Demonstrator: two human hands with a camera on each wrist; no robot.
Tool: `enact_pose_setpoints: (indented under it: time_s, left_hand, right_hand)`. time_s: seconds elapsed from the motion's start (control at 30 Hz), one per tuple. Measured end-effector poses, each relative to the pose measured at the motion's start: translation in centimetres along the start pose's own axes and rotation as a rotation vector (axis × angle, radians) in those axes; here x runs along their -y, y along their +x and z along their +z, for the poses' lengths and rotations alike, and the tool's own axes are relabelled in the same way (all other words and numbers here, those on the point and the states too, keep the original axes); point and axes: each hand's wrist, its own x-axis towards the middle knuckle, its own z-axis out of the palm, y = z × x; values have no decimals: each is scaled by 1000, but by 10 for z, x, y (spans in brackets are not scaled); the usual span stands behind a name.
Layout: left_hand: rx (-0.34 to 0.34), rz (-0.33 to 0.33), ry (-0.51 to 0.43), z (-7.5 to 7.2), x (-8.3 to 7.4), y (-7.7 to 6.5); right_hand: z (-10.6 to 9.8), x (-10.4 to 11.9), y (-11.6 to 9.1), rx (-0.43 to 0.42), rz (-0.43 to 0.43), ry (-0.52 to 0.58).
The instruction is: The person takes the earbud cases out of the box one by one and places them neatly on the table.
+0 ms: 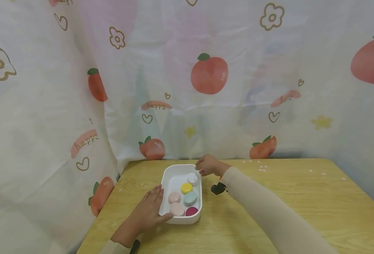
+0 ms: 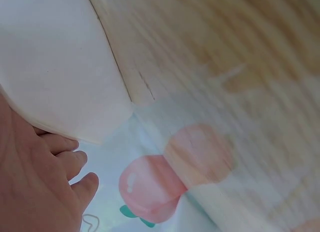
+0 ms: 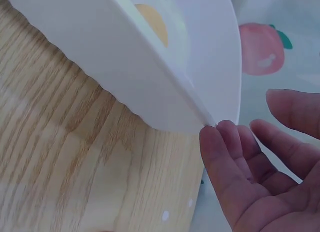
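A white rounded-corner tray (image 1: 181, 220) stands on the table, holding several small, smooth, round pieces. Among them are a white one (image 1: 192, 179), a yellow one (image 1: 186, 188), a pale green one (image 1: 190, 198), two pale pink ones and a magenta one (image 1: 191, 211). My left hand (image 1: 148, 208) lies along the tray's left side with fingers extended, its thumb at the near left corner. At the far right corner, the fingertips of my right hand (image 1: 208, 165) touch the rim; in the right wrist view its thumb (image 3: 292, 109) stands apart from the tray.
The wooden table (image 1: 288, 201) extends to the right, with small white flecks toward its back. A fruit-printed white curtain (image 1: 180, 116) hangs behind and at the sides. A black item (image 1: 218, 188) shows beside the right sleeve.
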Motion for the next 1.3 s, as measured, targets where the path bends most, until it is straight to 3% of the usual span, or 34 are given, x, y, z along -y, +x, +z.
enact_pose_setpoints:
  time_s: [0.2, 0.7, 1.0, 1.3]
  left_hand:
    - [9, -4, -7, 1, 1, 1]
    - [16, -3, -10, 1, 2, -1]
    - [-15, 21, 7, -3, 5, -1]
    - [-19, 25, -3, 0, 6, 1]
  right_hand:
    - [2, 2, 7, -31, -10, -58]
    - [33, 11, 16, 28, -24, -38]
    - [49, 19, 18, -7, -54, -167]
    - [60, 9, 33, -65, -68, -249]
